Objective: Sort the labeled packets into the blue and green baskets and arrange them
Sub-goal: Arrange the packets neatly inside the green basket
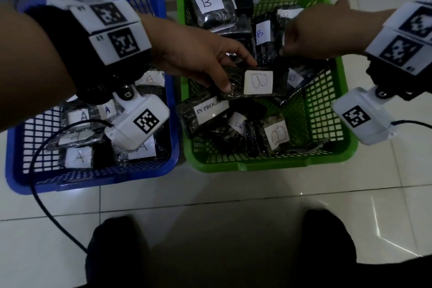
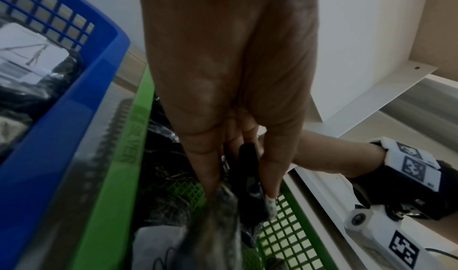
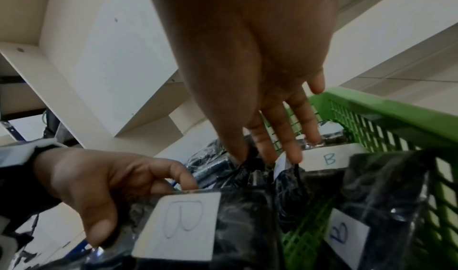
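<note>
left hand [image 1: 187, 54] grip: thumb and fingers pinching a black packet [image 1: 254, 83] by its left end, white label with a "b" facing up. packet is held over the middle of the green basket [image 1: 268, 166], above the other packets.

right hand [image 1: 313, 35] grip: fingers straight and spread, tips down on the black packets at the back-right of the green basket; right wrist view shows fingertips [image 3: 292, 154] touching the wrap next to a "b" label. not curled round anything.

green basket holds a pile of black packets labelled "b", plus one labelled "in progr…" [image 1: 210, 107] near the front left. blue basket [image 1: 93, 180] sits just left of the green one, rims near each other, holding black packets labelled "a". both baskets are on a tiled floor [image 1: 233, 194].
</note>
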Tool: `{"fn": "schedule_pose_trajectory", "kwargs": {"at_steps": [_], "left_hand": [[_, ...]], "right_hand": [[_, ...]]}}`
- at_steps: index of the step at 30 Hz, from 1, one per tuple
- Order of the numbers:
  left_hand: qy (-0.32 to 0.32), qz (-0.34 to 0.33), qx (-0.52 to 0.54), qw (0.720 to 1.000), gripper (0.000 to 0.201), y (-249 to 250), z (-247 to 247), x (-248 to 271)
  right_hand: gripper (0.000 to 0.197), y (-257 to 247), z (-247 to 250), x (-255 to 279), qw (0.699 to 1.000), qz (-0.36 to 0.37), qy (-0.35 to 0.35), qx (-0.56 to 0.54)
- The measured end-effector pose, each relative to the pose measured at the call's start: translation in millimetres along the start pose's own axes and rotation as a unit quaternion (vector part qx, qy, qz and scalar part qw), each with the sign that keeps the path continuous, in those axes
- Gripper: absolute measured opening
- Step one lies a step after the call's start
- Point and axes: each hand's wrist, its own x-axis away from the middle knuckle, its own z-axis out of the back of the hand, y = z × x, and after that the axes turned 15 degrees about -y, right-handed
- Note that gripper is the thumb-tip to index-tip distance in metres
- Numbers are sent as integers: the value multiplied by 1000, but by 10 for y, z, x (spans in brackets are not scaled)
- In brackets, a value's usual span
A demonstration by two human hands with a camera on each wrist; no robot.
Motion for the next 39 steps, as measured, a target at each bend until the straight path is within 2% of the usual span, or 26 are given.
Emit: {"fn": "schedule_pose_trajectory", "kwargs": {"at_steps": [2, 4, 7, 9, 11, 15, 17, 20, 22, 28, 31, 34, 37, 39], "left_hand": [[6, -22, 13, 1000, 59, -2, -2, -4], [6, -47, 32, 998, 61, 4, -15, -9], [20, -82, 66, 994, 63, -2, -71, -42], [35, -86, 60, 994, 67, -29, -100, -69], [41, -60, 12, 997, 68, -72, -103, -84], [49, 32, -159, 986, 55, -106, -40, -86], [44, 53, -195, 978, 51, -97, -32, -76], [54, 53, -182, 980, 49, -73, -60, -73], [55, 41, -152, 986, 45, -71, -81, -99], [30, -2, -64, 997, 31, -109, -130, -163], [-7, -14, -53, 998, 27, -133, -138, -156], [-25, -12, -110, 994, 32, -126, -156, -157], [-5, -2, -196, 981, 28, -93, -194, -176], [25, -8, -212, 977, 25, -83, -186, -198]], "right_hand": [[56, -39, 41, 33, 990, 56, 7, -126], [60, -94, 74, 94, 966, 113, -57, -226], [52, -93, 75, 150, 957, 150, -174, -177], [37, -36, 38, 133, 954, 148, -199, -171], [28, 47, 27, 104, 957, 134, -182, -184], [28, 211, 72, 56, 975, 86, -114, -170], [30, 268, 119, 47, 979, 77, -78, -171], [46, 303, 181, 26, 973, 58, 43, -219], [51, 302, 186, -29, 952, 62, 125, -272], [39, 158, 94, -331, 917, 31, 236, -321], [27, 113, -1, -481, 931, 37, 260, -252], [30, 113, -135, -537, 941, 47, 246, -228], [39, 138, -249, -532, 952, 73, 207, -213], [42, 149, -273, -524, 957, 84, 190, -205]]}}
